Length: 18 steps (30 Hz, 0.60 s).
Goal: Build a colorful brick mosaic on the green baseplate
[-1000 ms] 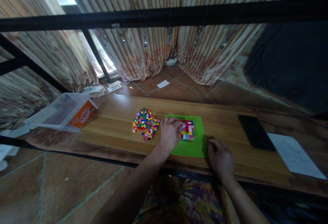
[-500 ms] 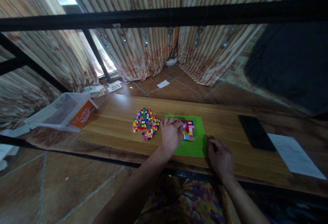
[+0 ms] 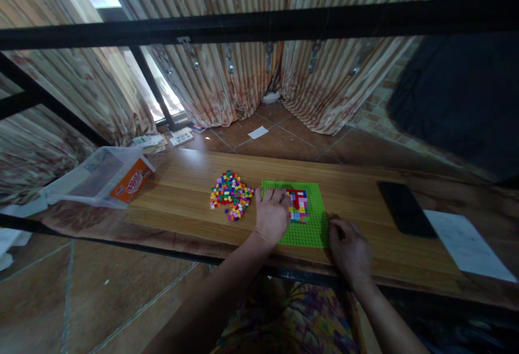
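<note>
On the wooden table lies a bright green studded baseplate (image 3: 317,208). Small coloured toy bricks (image 3: 299,202), with red, white, pink, yellow and blue among them, form a block on it. My left hand (image 3: 272,216) reaches over the plate's left part, palm down. Its fingertips are bent and drawn together at the block's upper left; whatever they hold is hidden. Curled at the plate's lower right edge, my right hand (image 3: 351,251) has thumb and forefinger closed against the rim. A loose heap of tiny bricks (image 3: 231,194) lies left of my left hand.
A clear plastic box (image 3: 95,178) with an orange label stands at the table's left end. To the right lie a dark flat phone or tablet (image 3: 406,209) and a white paper sheet (image 3: 468,246). A black metal bar (image 3: 259,29) crosses above, before striped curtains.
My left hand has shifted slightly, its fingertips lowering onto the brick block and its fingers looking a little more spread. My right hand stays at the plate's edge.
</note>
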Available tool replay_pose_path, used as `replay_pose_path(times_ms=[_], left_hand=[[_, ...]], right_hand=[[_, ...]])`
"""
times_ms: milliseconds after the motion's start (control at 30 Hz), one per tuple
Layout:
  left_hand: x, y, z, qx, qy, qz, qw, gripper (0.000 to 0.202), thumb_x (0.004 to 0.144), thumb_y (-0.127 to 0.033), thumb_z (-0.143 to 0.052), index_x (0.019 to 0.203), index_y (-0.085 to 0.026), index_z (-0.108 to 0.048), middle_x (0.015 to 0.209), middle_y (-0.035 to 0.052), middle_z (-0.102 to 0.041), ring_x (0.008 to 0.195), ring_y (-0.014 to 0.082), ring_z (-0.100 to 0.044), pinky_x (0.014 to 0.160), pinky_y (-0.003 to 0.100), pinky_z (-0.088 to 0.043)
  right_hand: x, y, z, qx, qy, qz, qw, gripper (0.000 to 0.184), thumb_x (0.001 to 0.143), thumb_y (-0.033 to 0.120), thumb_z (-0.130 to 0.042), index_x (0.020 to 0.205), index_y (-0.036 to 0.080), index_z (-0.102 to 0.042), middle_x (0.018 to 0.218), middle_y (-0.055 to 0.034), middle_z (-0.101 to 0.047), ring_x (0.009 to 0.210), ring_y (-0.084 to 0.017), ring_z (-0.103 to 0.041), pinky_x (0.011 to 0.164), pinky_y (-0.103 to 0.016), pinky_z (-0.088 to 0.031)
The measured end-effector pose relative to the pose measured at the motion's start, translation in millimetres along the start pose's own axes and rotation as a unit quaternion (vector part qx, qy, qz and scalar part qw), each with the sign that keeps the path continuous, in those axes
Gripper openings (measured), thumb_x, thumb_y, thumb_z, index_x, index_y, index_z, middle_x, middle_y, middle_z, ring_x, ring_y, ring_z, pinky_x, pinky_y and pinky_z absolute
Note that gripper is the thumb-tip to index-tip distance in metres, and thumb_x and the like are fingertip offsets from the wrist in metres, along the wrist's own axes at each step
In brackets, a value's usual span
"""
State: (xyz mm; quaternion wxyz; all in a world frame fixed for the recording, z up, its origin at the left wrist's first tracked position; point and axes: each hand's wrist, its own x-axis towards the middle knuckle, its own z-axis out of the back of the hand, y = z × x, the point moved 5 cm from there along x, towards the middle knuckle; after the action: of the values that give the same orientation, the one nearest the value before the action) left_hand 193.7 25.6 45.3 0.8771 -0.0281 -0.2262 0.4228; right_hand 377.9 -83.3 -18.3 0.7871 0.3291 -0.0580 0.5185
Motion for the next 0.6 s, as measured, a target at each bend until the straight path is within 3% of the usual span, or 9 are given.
replay_pose_path(times_ms=[267, 400, 500, 600], left_hand=[[1, -13, 0.2, 0.057, 0.044, -0.036, 0.997, 0.025, 0.091, -0.014, -0.043, 0.101, -0.018, -0.066, 0.112, 0.0112, -0.065, 0.105, 0.0274, -0.051, 0.104, 0.059, -0.031], [-4, -10, 9.5, 0.03, 0.027, -0.014, 0.999, 0.03, 0.09, -0.013, -0.043, 0.112, -0.019, -0.062, 0.121, 0.0104, -0.063, 0.109, 0.0282, -0.051, 0.104, 0.059, -0.031], [-17, 4, 22.5, 0.002, -0.013, 0.024, 1.0, 0.042, 0.087, -0.012, -0.046, 0.127, -0.022, -0.055, 0.128, 0.0087, -0.06, 0.112, 0.027, -0.051, 0.105, 0.053, -0.032], [-39, 42, 35.9, -0.003, -0.059, 0.105, 0.993, 0.041, 0.087, -0.016, -0.045, 0.126, -0.023, -0.055, 0.126, 0.0084, -0.061, 0.112, 0.0264, -0.053, 0.1, 0.045, -0.039]], right_hand=[[-1, -1, -1, 0.001, -0.006, -0.001, 1.0, 0.03, 0.09, 0.037, -0.045, 0.09, 0.02, -0.069, 0.092, -0.0078, -0.07, 0.079, -0.02, -0.063, 0.069, -0.029, -0.044], [0, 1, -1, 0.002, 0.0, 0.012, 1.0, 0.03, 0.09, 0.036, -0.044, 0.089, 0.019, -0.069, 0.091, -0.0078, -0.069, 0.077, -0.02, -0.063, 0.069, -0.029, -0.044], [1, 2, 0, 0.001, 0.001, 0.016, 1.0, 0.029, 0.09, 0.035, -0.045, 0.09, 0.019, -0.069, 0.093, -0.0082, -0.07, 0.077, -0.02, -0.063, 0.07, -0.029, -0.045], [1, 3, 1, -0.003, 0.002, 0.02, 1.0, 0.03, 0.09, 0.035, -0.044, 0.09, 0.018, -0.069, 0.092, -0.0085, -0.07, 0.076, -0.02, -0.063, 0.069, -0.029, -0.045]])
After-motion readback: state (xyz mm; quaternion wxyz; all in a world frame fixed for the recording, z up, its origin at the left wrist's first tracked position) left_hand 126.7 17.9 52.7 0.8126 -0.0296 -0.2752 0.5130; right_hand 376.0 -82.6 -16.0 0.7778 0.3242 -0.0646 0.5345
